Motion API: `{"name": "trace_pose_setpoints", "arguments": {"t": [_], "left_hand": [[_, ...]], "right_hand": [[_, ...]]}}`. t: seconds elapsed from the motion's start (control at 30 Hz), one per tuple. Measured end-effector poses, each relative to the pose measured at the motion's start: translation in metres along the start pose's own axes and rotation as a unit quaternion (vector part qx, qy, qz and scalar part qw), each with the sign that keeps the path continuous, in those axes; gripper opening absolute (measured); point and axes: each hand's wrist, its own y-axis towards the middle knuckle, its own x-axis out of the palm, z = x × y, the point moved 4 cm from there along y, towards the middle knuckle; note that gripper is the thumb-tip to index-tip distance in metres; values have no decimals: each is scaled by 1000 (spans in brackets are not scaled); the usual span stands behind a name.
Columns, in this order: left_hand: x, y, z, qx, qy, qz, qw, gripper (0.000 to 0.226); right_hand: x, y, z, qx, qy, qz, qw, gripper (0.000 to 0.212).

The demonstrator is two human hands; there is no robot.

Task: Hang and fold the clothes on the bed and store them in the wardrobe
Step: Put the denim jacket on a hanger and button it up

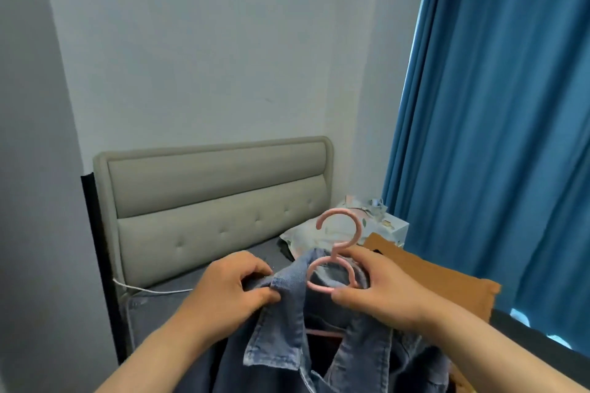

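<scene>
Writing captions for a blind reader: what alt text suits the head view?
A person's two hands fit a denim jacket onto a pink hanger: the left hand pinches the collar, the right hand holds the hanger's lower loop. Behind them are a padded grey headboard and a blue curtain.

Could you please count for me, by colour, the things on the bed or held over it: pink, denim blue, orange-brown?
Pink: 1, the hanger
Denim blue: 1, the denim shirt
Orange-brown: 1, the orange-brown cloth
Total: 3
</scene>
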Motion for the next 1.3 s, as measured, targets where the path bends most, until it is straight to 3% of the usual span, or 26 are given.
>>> {"name": "trace_pose_setpoints", "arguments": {"t": [0.1, 0.17, 0.3, 0.5, 0.63, 0.7, 0.77, 0.8, 0.87, 0.9, 1.0, 1.07, 1.17, 1.3], "left_hand": [[-51, 12, -4, -4, 61, 11, 998, 12], [-80, 12, -11, -48, 64, 27, 996, 25], [-114, 11, 11, -57, 62, 103, 991, 36], [-185, 19, 60, 12, 111, 192, 975, 45], [-229, 35, 98, -47, 145, 216, 964, 46], [-240, 37, 140, 16, 122, 268, 955, 37], [-231, 34, 195, 114, 91, 233, 961, 21], [-218, 35, 220, 137, 109, 169, 970, 35], [-193, 40, 252, 128, 185, 56, 973, 42], [-185, 42, 262, 126, 214, 48, 967, 36], [-195, 43, 277, 106, 225, 146, 957, 34], [-205, 42, 283, 103, 245, 202, 943, 37], [-213, 34, 291, 107, 262, 210, 936, 36], [-219, 27, 313, 138, 312, 205, 917, 19]], "right_hand": [[-37, 3, -28, -16, 6, 103, 995, 19], [-62, 4, -50, -16, 11, 147, 989, 13], [-97, 9, -98, -40, -1, 154, 987, 1], [-165, -9, -155, -71, -52, 177, 980, 17], [-188, -21, -186, -81, -56, 194, 976, 30], [-193, -28, -198, -87, -50, 219, 970, 33], [-194, -35, -207, -95, -41, 231, 968, 36], [-194, -38, -212, -101, -31, 230, 967, 37], [-197, -45, -224, -115, -17, 234, 965, 38], [-199, -49, -229, -120, -17, 240, 963, 37], [-205, -60, -242, -130, -60, 235, 961, 28], [-208, -65, -244, -110, -126, 216, 962, 12], [-216, -74, -240, -62, -173, 199, 962, 8], [-220, -76, -247, -78, -96, 238, 963, 9]]}}
